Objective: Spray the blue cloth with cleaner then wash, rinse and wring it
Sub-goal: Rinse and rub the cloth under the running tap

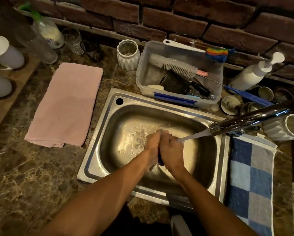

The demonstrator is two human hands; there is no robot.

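Both my hands are together over the steel sink (98,157), squeezing the blue cloth (160,160) between them. Only a dark blue strip of the cloth shows between the palms; the rest is hidden. My left hand (153,145) grips it from the left and my right hand (172,150) from the right. Water runs from the chrome tap (248,120) in a stream (195,135) that lands on my right hand. Soap bubbles (139,141) lie on the sink floor just left of my hands.
A pink towel (66,104) lies on the counter left of the sink, a blue checked towel (251,178) on its right. Behind the sink stands a clear tub of brushes (178,72), a white pump bottle (255,72), white ribbed vases (128,54) and glasses (73,40).
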